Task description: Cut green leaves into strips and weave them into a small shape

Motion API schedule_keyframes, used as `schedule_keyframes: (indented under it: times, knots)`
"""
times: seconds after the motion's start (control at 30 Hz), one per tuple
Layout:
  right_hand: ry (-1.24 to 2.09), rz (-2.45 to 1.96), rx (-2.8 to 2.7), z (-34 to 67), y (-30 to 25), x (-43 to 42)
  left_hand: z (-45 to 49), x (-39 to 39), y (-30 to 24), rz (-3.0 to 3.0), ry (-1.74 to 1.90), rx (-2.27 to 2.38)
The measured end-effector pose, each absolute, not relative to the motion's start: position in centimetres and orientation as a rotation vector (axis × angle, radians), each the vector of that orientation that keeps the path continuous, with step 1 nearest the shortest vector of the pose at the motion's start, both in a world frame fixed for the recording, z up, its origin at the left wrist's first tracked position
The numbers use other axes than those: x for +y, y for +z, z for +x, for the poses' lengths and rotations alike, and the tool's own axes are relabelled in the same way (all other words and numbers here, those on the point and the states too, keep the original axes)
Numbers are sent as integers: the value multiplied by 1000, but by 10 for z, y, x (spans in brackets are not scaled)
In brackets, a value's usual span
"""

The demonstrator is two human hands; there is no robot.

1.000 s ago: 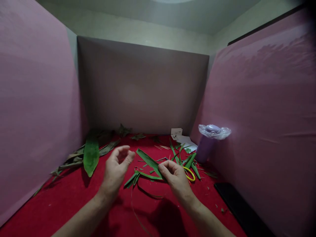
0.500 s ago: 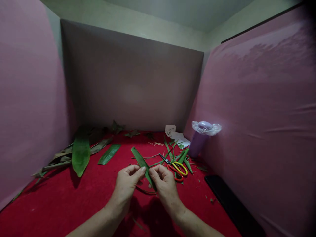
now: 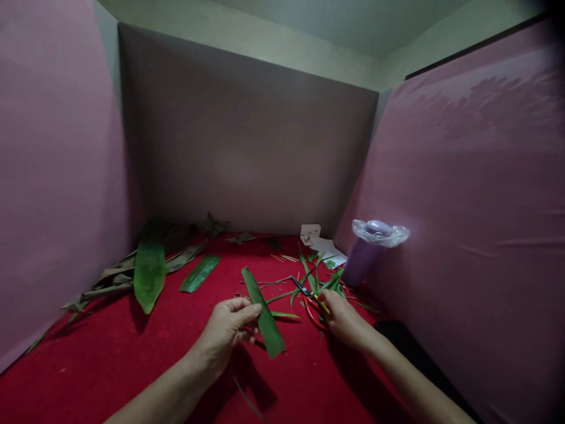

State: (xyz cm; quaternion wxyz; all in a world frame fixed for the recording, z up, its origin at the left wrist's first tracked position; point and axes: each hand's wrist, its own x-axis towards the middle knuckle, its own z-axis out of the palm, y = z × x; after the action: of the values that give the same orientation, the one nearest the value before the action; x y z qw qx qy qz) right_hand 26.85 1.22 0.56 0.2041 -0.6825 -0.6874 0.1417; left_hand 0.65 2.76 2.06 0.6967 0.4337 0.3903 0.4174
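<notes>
My left hand [image 3: 229, 333] pinches a long green leaf strip [image 3: 265, 321] between thumb and fingers, and the strip slants down to the right. Behind those fingers a thin dark stem shows in part. To the right, my right hand [image 3: 344, 318] has its fingers closed at the yellow handle of the scissors [image 3: 312, 309]. The scissors lie on the red cloth with their dark blades pointing away to the left; the other handle is red. My right fingertips are partly hidden by the hand. Cut green leaf pieces [image 3: 333, 284] lie around the scissors.
A purple tumbler [image 3: 364, 259] with clear plastic round its top stands by the right panel. A black flat object [image 3: 406, 347] lies near it. White papers [image 3: 329, 250] rest at the back. Large leaves [image 3: 150, 271] and a cut leaf piece [image 3: 200, 274] lie left on the red cloth [image 3: 110, 359].
My right hand has let go of the leaf strip and moved right onto the scissors' handle. My left hand still holds the strip. The view has shifted slightly.
</notes>
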Motion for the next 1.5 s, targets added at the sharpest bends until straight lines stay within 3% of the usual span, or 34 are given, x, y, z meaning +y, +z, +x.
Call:
schedule_keyframes:
  times: [0.37,0.7,0.87,1.07,1.3,1.5]
  knots:
    - [670,-1970,-1963,286,44,24,1,23,27,1021,967,940]
    - [427,-1907,-1714,280,50,31,1,26,23,1001,981,935]
    - [757,-1633,-1707,242,46,18,-8,36,33,935,1048,924]
    - [891,-1399,-1658,198,44,7,-35,61,49,876,1390,954]
    - [1172,-1214,-1568,187,8,0,-33,60,43,864,1398,960]
    - [1103,-1353,-1683,188,4,-10,-24,52,42,835,1411,942]
